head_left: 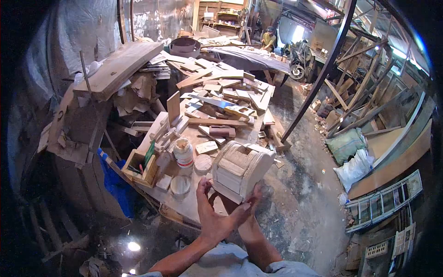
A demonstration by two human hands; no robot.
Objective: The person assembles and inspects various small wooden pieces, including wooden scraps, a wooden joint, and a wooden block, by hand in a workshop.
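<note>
Both my hands hold a small wooden box (233, 168) with curved side panels and a slatted, rounded top, tilted above the near end of the workbench. My left hand (213, 221) grips its lower left edge, fingers at the side and thumb stretched across below. At the lower right corner, my right hand (251, 207) is closed around the edge; part of it is hidden behind the left thumb. Left of the box stand an open white jar (183, 154) with a red label and a round wooden disc (203, 163). Another round, pale piece (180, 184) lies nearer me.
Wood offcuts (221, 85) pile over the bench, with a handsaw (226, 106) on top. A wooden tray (142, 168) of tools sits at the left edge. Sacks (353, 166) and frames (385, 203) stand right of the walkway. Another person (268, 39) is at the back.
</note>
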